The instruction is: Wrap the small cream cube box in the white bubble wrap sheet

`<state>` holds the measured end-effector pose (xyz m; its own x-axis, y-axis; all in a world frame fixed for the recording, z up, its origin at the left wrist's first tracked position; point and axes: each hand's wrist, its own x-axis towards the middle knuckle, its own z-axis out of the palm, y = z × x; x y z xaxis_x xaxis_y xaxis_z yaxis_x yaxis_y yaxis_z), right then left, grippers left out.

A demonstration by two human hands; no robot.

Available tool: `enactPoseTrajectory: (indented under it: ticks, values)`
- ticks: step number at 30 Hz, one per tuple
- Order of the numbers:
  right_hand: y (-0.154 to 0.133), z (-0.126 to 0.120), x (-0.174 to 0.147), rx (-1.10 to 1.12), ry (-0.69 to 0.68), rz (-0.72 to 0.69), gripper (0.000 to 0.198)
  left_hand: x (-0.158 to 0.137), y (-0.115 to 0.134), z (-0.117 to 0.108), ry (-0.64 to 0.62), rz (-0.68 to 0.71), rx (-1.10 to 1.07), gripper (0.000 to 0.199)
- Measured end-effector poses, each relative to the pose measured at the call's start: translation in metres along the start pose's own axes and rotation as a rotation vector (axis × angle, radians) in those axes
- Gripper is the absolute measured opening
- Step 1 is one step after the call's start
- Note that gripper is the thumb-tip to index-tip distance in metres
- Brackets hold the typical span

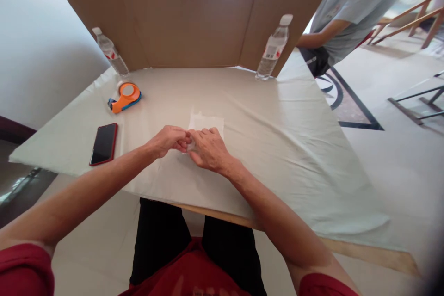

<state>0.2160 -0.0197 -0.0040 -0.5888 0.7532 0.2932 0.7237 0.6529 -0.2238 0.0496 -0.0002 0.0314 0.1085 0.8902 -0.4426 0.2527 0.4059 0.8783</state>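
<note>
A thin white sheet, perhaps a tissue or a soft plastic bag, lies on the cloth-covered table in front of me. My left hand is closed, its fingertips pinching the near left part of the sheet. Over the sheet's middle, my right hand is bent with the fingers curled down onto it. Thumbs and fingertips of both hands meet at a crumpled bit of the white material. The right hand covers much of the sheet, so its full shape is hidden.
An orange tape dispenser and a red-edged phone lie to the left. Water bottles stand at back left and back right, against a tall cardboard screen. A person in a light shirt sits beyond the table's right side.
</note>
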Motion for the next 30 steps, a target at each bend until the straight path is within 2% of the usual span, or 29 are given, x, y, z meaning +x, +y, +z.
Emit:
enactPoseTrajectory:
  ticks: [2, 5, 8, 12, 14, 16, 18, 20, 24, 30]
  values:
    - [0.004, -0.002, 0.000, 0.063, -0.018, 0.017, 0.038, -0.001, -0.002, 0.001, -0.028, 0.049, 0.058, 0.019]
    - [0.014, -0.006, 0.000, 0.180, -0.060, 0.033, 0.045, 0.000, -0.009, 0.003, -0.040, 0.177, 0.277, 0.020]
    - [0.026, -0.015, -0.001, 0.341, -0.010, 0.070, 0.046, 0.004, -0.019, 0.005, 0.031, 0.359, 0.541, 0.021]
    - [0.045, -0.032, -0.011, 0.386, 0.128, 0.301, 0.030, 0.010, -0.036, 0.003, 0.155, 0.643, 0.778, 0.024]
    - [0.052, -0.040, -0.024, 0.328, 0.072, 0.422, 0.025, 0.014, -0.047, 0.003, 0.201, 0.745, 0.802, 0.027]
    - [0.056, -0.043, -0.040, 0.264, -0.044, 0.532, 0.028, 0.019, -0.059, 0.004, 0.263, 0.857, 0.793, 0.029]
    - [0.056, -0.040, -0.053, 0.238, -0.140, 0.636, 0.038, 0.024, -0.069, 0.008, 0.325, 0.970, 0.772, 0.029]
    - [0.051, -0.032, -0.060, 0.259, -0.167, 0.719, 0.050, 0.028, -0.077, 0.012, 0.374, 1.051, 0.738, 0.030]
    - [0.033, -0.011, -0.051, 0.331, -0.088, 0.783, 0.066, 0.032, -0.084, 0.016, 0.436, 1.118, 0.675, 0.029]
    - [0.026, 0.010, -0.039, 0.335, 0.115, 0.796, 0.073, 0.032, -0.085, 0.012, 0.346, 1.034, 0.687, 0.030]
